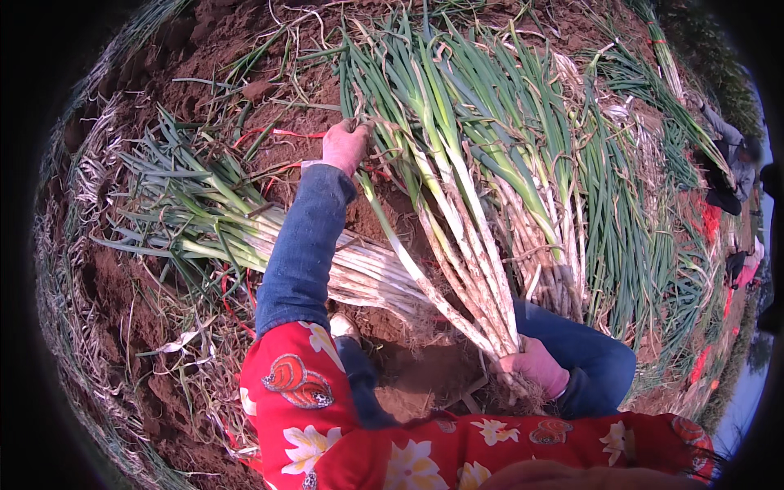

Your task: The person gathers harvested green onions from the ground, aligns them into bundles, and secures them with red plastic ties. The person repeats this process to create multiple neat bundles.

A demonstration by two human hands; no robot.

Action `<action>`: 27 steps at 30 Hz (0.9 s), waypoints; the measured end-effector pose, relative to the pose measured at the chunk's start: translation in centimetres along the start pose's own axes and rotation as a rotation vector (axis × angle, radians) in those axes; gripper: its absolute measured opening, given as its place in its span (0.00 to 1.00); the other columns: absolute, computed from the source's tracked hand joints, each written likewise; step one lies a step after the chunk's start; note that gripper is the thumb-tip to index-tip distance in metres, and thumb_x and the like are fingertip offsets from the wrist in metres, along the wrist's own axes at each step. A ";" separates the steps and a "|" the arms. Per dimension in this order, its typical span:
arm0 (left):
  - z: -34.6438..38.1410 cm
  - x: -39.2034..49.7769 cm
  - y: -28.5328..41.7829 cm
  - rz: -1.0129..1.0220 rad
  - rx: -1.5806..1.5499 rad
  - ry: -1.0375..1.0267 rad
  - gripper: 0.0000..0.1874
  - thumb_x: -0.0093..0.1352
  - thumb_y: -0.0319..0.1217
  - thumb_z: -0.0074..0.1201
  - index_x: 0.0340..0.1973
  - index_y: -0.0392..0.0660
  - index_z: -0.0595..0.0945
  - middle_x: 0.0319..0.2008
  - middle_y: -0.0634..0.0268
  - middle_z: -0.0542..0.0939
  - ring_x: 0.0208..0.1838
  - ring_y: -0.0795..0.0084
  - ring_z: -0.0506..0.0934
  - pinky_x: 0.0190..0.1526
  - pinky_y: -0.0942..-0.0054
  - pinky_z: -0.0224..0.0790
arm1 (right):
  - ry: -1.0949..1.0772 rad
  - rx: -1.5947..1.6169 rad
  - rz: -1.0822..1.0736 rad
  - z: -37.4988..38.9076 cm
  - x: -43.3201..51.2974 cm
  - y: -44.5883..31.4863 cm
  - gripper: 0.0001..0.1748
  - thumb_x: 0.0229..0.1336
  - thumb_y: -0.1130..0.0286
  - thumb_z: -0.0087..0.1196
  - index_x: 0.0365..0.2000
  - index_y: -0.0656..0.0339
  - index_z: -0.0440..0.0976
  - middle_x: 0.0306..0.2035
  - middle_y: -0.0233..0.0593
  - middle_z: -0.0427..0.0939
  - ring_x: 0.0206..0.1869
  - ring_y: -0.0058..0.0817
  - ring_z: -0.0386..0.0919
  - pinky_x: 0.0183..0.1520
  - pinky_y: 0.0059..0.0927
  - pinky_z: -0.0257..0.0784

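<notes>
My right hand [534,369] grips a loose bunch of long green onions [468,245] near the root ends, low in front of my body. Their white shafts are soiled and the green leaves fan out away from me. At the upper left my left hand [346,146] pinches leaves at the side of this bunch; its fingertips are partly hidden. One onion stalk [422,278] bends apart from the others, from near my left hand down to my right. Under my left forearm lies another pile of green onions [373,269], leaves to the left and roots to the right.
More green onions [539,245] lie in a row to the right. Red strips [300,133] rest on the brown soil [269,92]. Dry leaf scraps [184,340] litter the left side. A person [735,159] holding an onion bundle [664,55] is at the far right.
</notes>
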State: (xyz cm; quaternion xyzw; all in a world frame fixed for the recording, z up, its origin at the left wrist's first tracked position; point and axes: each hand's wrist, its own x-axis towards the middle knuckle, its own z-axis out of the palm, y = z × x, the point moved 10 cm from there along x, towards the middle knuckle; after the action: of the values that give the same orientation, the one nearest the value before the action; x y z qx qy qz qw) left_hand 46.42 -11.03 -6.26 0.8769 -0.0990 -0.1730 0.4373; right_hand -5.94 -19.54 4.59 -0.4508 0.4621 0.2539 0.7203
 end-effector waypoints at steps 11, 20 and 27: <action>18.7 -3.3 -10.5 -0.626 -0.756 -0.127 0.15 0.67 0.36 0.66 0.37 0.34 0.84 0.29 0.61 0.83 0.28 0.67 0.78 0.30 0.64 0.70 | 0.069 -0.062 -0.011 -0.8 -0.3 -0.1 0.25 0.49 0.76 0.67 0.49 0.67 0.73 0.34 0.36 0.80 0.30 0.24 0.79 0.31 0.28 0.78; 13.0 -6.6 -10.0 -0.439 -1.228 0.142 0.11 0.74 0.35 0.52 0.39 0.39 0.80 0.24 0.63 0.80 0.25 0.69 0.80 0.26 0.69 0.74 | 0.080 -0.084 0.013 -1.4 0.0 0.7 0.32 0.46 0.78 0.72 0.54 0.68 0.73 0.42 0.33 0.81 0.40 0.18 0.77 0.44 0.25 0.75; 11.3 -23.0 8.9 0.117 -0.453 -0.180 0.16 0.76 0.36 0.50 0.53 0.38 0.78 0.40 0.49 0.85 0.41 0.52 0.83 0.47 0.63 0.73 | 0.147 -0.029 -0.067 -2.7 0.4 1.3 0.33 0.47 0.79 0.70 0.55 0.70 0.72 0.44 0.35 0.81 0.41 0.19 0.77 0.45 0.26 0.75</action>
State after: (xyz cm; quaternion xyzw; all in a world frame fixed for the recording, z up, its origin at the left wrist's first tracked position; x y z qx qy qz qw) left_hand 20.63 -17.17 -0.44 0.7303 -0.1468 -0.2428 0.6214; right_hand -7.92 -21.34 3.28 -0.4937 0.4948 0.2025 0.6859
